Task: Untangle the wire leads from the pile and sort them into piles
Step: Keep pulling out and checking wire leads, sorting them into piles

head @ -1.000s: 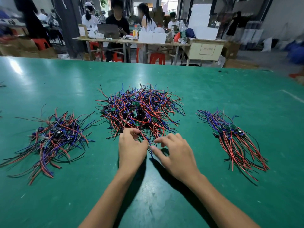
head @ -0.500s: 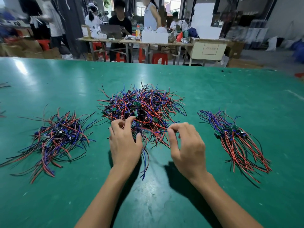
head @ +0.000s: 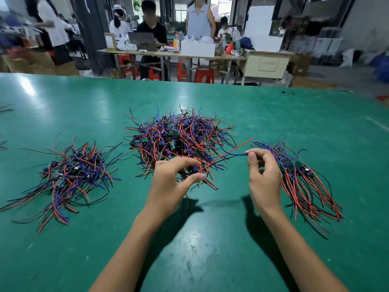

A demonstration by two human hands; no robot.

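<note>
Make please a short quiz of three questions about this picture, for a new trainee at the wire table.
1. True or false: the right hand pinches wire ends pulled out of the middle pile.
2. How many wire piles lie on the green table? A) two B) three C) four
3. Fill in: the left hand works at the ____ edge of the middle pile.

Key
1. True: blue and black leads run from the pile to its fingertips.
2. B: the left pile, the middle pile and the right pile.
3. Near.
</note>
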